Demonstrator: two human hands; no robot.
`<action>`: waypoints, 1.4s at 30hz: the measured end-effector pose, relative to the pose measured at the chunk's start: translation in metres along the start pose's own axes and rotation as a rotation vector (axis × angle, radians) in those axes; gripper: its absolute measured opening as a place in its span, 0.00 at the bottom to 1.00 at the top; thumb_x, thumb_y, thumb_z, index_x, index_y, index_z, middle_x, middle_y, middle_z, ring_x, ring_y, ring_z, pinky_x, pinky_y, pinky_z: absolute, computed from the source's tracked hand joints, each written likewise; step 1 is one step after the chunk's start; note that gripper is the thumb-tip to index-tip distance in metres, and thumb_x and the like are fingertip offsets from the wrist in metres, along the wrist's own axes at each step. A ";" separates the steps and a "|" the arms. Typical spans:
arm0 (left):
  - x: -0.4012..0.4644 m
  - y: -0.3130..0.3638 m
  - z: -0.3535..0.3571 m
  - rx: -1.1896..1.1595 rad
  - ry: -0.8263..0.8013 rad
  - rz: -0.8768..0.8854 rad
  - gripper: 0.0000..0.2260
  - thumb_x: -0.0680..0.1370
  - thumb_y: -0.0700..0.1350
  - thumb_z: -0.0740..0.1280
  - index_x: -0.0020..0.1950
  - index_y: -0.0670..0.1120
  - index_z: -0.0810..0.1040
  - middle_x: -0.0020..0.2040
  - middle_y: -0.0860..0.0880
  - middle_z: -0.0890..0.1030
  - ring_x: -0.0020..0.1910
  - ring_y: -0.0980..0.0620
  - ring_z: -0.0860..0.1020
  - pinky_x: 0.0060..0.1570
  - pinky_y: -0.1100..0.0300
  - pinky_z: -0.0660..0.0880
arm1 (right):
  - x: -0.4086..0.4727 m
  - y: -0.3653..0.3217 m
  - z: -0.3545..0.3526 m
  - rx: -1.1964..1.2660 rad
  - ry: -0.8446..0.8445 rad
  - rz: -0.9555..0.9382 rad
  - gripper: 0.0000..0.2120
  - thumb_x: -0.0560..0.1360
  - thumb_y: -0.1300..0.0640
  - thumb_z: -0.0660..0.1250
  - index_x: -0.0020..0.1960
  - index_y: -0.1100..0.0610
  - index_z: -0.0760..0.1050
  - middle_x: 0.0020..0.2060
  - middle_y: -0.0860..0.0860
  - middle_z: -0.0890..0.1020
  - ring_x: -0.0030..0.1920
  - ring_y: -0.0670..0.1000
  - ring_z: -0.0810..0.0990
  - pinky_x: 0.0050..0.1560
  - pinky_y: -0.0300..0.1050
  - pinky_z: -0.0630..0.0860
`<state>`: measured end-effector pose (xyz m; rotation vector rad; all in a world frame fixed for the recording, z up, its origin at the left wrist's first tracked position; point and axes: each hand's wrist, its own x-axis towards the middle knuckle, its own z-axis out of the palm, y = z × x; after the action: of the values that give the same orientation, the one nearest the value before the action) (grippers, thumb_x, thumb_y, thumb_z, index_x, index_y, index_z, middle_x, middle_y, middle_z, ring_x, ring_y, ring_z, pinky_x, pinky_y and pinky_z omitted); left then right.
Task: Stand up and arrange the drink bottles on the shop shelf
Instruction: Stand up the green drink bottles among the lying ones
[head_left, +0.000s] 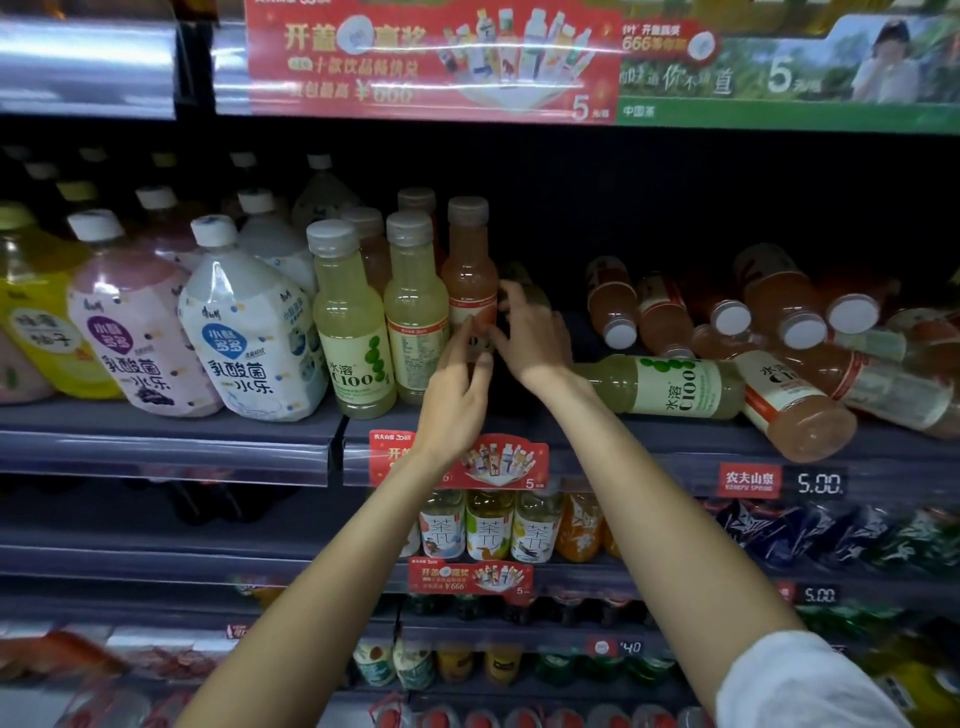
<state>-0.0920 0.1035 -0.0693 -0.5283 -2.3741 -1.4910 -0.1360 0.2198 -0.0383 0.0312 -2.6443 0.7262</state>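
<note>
From the head camera we look at a dark shop shelf (171, 415) stocked with drinks; both our bare forearms reach up to one upright orange bottle (469, 270) with a brownish cap, standing at the right end of the standing group; our left hand (457, 389) comes at its lower label from the front, fingers fairly straight and close together, their tips touching the label rather than wrapping it; our right hand (530, 332) meets the same bottle from the right, fingers curled with the tips on its side, though we cannot tell whether they truly clamp it or only steady it; just left of it stand two pale green bottles (353, 332), one showing its C100 label and the other turned label-back, with more capped bottles behind them; further left sit fat jugs in white (249, 332), pink (130, 332) and yellow (36, 322) wrappers; to the right of our hands the shelf holds a heap of fallen bottles (779, 332), orange ones lying with white caps toward us, and one green bottle on its side (665, 387) along the front edge, touching an orange one at its right end; a red price tag (750, 480) reading 5.00 sits on the shelf lip below them; a red promotional banner (431, 57) runs overhead; lower shelves carry small tea bottles (488, 530); a white sleeve (800, 686) covers our right upper arm.
</note>
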 end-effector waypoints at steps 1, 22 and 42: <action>0.001 -0.001 0.000 0.007 -0.014 -0.003 0.21 0.84 0.44 0.56 0.77 0.44 0.58 0.75 0.46 0.64 0.72 0.56 0.62 0.60 0.80 0.55 | 0.000 0.003 -0.003 -0.014 -0.036 -0.036 0.25 0.78 0.51 0.63 0.73 0.52 0.60 0.62 0.53 0.77 0.64 0.56 0.72 0.63 0.52 0.66; 0.067 0.006 0.048 1.138 -0.381 0.469 0.21 0.81 0.34 0.54 0.75 0.43 0.62 0.71 0.43 0.65 0.69 0.42 0.63 0.60 0.54 0.69 | -0.083 0.094 -0.066 -0.482 -0.093 -0.179 0.25 0.77 0.46 0.63 0.73 0.44 0.62 0.72 0.48 0.67 0.73 0.57 0.59 0.71 0.60 0.53; 0.049 0.021 0.010 0.605 0.067 0.711 0.18 0.74 0.33 0.69 0.63 0.35 0.73 0.58 0.34 0.74 0.54 0.35 0.73 0.53 0.46 0.73 | -0.069 0.070 -0.053 -0.055 0.200 -0.205 0.24 0.76 0.52 0.66 0.70 0.55 0.68 0.66 0.52 0.73 0.68 0.54 0.67 0.67 0.51 0.67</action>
<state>-0.1263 0.1288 -0.0360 -0.9861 -2.0837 -0.4539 -0.0617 0.3009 -0.0575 0.2008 -2.4253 0.5573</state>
